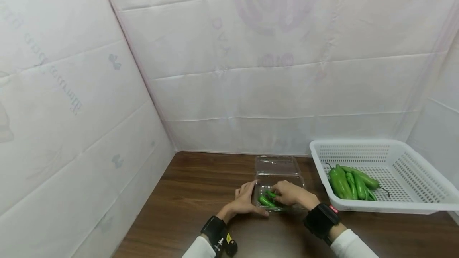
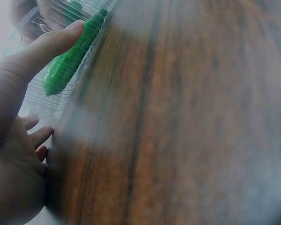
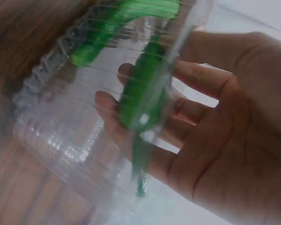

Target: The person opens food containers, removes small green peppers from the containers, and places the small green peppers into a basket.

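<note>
Lying inside a clear clamshell [image 1: 281, 178], a green pepper [image 3: 143, 89] is being gripped by the right hand [image 1: 289, 192], fingers curled, while the clamshell is apparently being steadied by the left hand [image 1: 245, 201], fingers spread.

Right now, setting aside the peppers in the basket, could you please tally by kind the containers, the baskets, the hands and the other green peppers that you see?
Clear container: 1
White basket: 1
Hands: 2 (left hand, right hand)
Green peppers: 2
Total: 6
</note>
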